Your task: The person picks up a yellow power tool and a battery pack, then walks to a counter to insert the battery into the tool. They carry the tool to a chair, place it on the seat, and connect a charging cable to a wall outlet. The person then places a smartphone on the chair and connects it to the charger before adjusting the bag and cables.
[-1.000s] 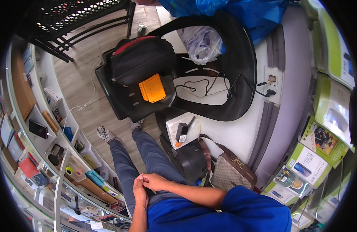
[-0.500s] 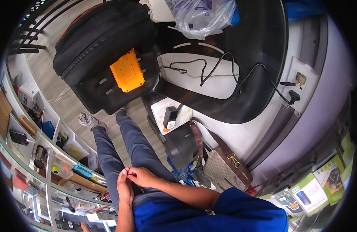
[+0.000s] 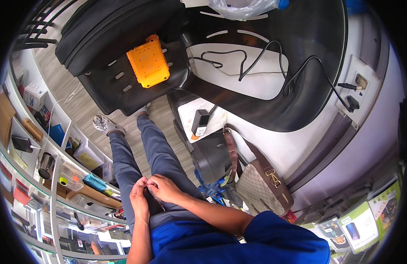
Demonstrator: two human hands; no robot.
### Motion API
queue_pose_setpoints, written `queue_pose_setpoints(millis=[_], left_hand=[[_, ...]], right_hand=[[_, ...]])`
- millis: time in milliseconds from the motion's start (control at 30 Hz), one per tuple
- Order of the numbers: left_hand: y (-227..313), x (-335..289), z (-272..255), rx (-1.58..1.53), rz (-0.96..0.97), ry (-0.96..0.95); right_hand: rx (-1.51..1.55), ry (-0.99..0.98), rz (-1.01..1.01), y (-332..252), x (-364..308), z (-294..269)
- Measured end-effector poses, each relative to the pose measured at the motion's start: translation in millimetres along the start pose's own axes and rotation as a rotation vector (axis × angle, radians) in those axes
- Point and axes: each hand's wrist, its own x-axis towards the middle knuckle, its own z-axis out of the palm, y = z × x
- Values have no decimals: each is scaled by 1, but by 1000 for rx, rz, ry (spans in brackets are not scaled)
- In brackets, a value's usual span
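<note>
Over my lap, my left hand (image 3: pixel 139 198) and my right hand (image 3: pixel 164 189) meet at the fingertips. Thumbs and fingers of both are pinched together. What they hold, if anything, is too small to make out. A pale, thin, clear-looking strip (image 3: pixel 158 201) shows just below the fingers, against my dark trousers. Ahead of me an orange plastic case (image 3: pixel 148 64) lies on the black seat (image 3: pixel 111 90), apart from both hands.
A black padded bag (image 3: pixel 119 33) rests behind the case. Black cables (image 3: pixel 243 66) run to a wall socket (image 3: pixel 359 86). A black adapter (image 3: pixel 200 123) lies on a white box. Right of me is a patterned shoulder bag (image 3: pixel 260 189); on the left are glass-fronted shelves (image 3: pixel 53 193).
The whole view has shifted, with the seat and case now higher in the picture. My hands stay together, a little higher, and the right fingers have moved slightly.
</note>
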Motion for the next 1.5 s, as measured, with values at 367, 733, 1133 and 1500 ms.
queue_pose_setpoints(millis=[367, 733, 1133, 1500], left_hand=[[9, 3, -1, 55, 53, 59], [-5, 8, -9, 11, 79, 61], [8, 1, -21, -17, 99, 42], [-11, 2, -37, -186, -60, -1]], right_hand=[[94, -140, 162, -9, -2, -5], [44, -91, 222, -11, -9, 0], [-75, -64, 236, -16, -8, 9], [-61, -98, 163, -14, -10, 19]])
